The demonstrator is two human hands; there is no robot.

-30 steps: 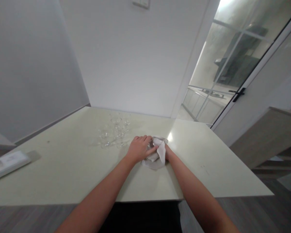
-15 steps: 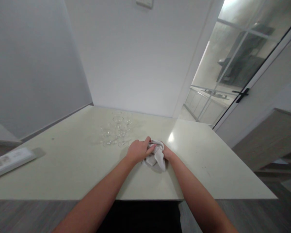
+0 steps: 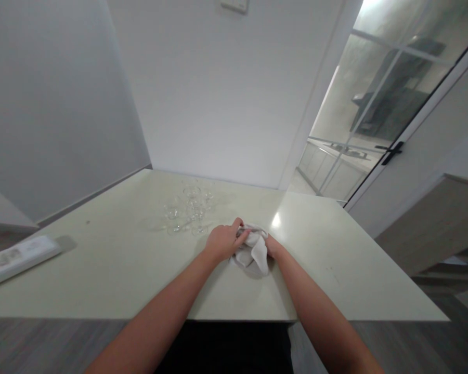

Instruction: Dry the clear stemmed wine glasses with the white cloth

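A crumpled white cloth (image 3: 253,253) hangs bunched between my two hands, just above the pale tabletop. My left hand (image 3: 223,241) grips its left side, thumb and index finger curled at its upper edge. On the other side, my right hand (image 3: 272,245) is pressed into the cloth, its fingers covered by the folds. Whether anything lies inside the cloth is hidden. Several clear stemmed glasses (image 3: 195,210) stand grouped on the table, left of and beyond my left hand.
A white box-like object (image 3: 21,257) with printed pictures lies at the table's left side. The pale table (image 3: 120,270) meets a white wall (image 3: 218,104) at its far edge. A glazed door with a black handle (image 3: 392,151) stands at the right.
The cloth's folds have shifted slightly, and its upper edge spreads a little further right beside my right hand. Both hands stay nearly in place; the whole view has moved a touch.
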